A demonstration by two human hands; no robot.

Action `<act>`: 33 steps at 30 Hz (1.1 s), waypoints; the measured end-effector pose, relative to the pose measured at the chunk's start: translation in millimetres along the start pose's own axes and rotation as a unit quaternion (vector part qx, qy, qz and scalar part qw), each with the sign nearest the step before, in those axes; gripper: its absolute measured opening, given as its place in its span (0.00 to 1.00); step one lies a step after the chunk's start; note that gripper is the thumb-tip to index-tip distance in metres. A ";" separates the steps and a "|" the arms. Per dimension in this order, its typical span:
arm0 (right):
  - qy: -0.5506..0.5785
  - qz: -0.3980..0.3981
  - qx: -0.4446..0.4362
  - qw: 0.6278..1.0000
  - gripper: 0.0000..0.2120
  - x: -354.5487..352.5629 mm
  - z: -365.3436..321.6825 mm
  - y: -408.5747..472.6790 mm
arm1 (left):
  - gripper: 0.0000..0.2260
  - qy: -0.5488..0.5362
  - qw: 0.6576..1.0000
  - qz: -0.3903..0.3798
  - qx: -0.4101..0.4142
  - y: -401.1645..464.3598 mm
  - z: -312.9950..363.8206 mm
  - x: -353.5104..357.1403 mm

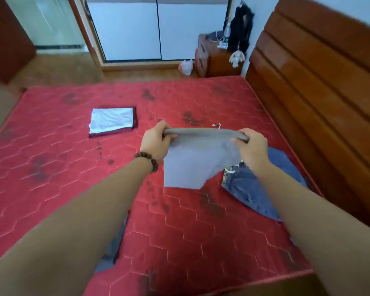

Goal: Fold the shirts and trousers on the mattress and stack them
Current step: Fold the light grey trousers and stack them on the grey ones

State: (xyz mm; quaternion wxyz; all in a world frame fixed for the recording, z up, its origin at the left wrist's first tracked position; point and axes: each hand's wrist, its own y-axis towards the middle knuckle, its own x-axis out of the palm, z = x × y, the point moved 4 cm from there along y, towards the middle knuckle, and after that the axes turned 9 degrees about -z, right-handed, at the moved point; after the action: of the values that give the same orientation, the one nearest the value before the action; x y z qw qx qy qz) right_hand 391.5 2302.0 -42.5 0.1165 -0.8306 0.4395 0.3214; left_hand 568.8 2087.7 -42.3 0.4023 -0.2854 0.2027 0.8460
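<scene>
Gripping grey garment (pixel 198 161) at top edge, left hand (pixel 156 142) and right hand (pixel 252 146) both clenched. Advise: keep taut, lower flat onto mattress (pixel 62 167), then fold.

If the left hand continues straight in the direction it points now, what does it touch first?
Probably bare red quilted mattress. The left hand, gripping the grey folded garment, points away towards the far edge; the folded white-and-maroon stack lies off to its left. Depth is uncertain.

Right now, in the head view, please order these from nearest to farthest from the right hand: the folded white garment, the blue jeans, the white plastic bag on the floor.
1. Blue jeans: on the mattress, just below the right hand.
2. Folded white garment: far left on the mattress.
3. White plastic bag: on the floor beyond the mattress.
</scene>
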 end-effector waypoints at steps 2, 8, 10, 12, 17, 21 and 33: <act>0.043 0.021 -0.013 0.999 0.05 -32.5 -35.9 11.5 | 0.08 -0.033 0.999 0.038 0.018 9.6 37.0 -33.4; 0.095 0.048 -0.099 0.989 0.08 -104.5 -110.2 1.1 | 0.09 -0.149 0.979 0.126 0.051 -9.0 115.9 -85.4; 0.106 0.040 -0.100 0.989 0.07 -119.4 -120.9 -11.4 | 0.10 -0.182 0.973 0.133 0.049 -22.5 132.4 -88.4; 0.125 0.035 -0.089 0.988 0.07 -131.7 -127.4 -23.7 | 0.09 -0.208 0.967 0.139 0.043 -36.8 146.9 -90.2; 0.180 0.038 -0.089 0.979 0.06 -150.4 -135.0 -58.3 | 0.10 -0.298 0.948 0.113 0.024 -74.5 166.7 -89.7; 0.195 0.013 -0.091 0.977 0.04 -153.9 -124.4 -90.2 | 0.06 -0.341 0.936 0.080 0.020 -107.8 165.5 -76.6; 0.135 -0.044 -0.116 0.983 0.08 -137.4 -95.3 -106.2 | 0.08 -0.338 0.940 0.034 -0.035 -135.3 139.8 -71.5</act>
State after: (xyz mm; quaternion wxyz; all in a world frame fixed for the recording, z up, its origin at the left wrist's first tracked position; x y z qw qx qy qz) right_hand 462.3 2408.9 108.5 -0.0273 -0.8926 0.3740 0.2503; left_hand 668.6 2207.7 94.1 0.4082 0.0105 0.0351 0.9122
